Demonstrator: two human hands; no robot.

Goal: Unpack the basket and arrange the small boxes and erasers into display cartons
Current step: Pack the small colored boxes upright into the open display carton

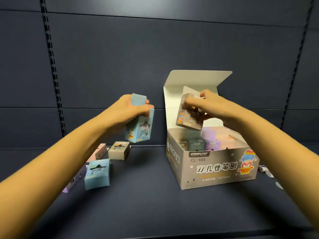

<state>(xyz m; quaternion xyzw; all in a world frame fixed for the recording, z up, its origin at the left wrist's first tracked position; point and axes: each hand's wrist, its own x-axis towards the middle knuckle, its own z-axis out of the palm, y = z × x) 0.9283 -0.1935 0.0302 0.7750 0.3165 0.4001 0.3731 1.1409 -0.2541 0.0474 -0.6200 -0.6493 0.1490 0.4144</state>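
Observation:
An open grey display carton [217, 171] stands on the dark shelf right of centre, its lid flap raised. Several small boxes in grey, green, purple and pink stand inside it. My right hand [212, 104] holds a brown-grey small box [187, 118] tilted just above the carton's left end. My left hand [131, 109] grips a light blue small box [141, 130] in the air left of the carton. Below it on the shelf lie a blue box [97, 174], a grey box [119, 150], a pink box [99, 151] and a purple box [76, 180] partly behind my left forearm.
The dark shelf board [155, 204] runs to a dark back panel with a slotted upright [53, 69] at left. Small white items [265, 169] lie at the carton's right, partly hidden by my right arm.

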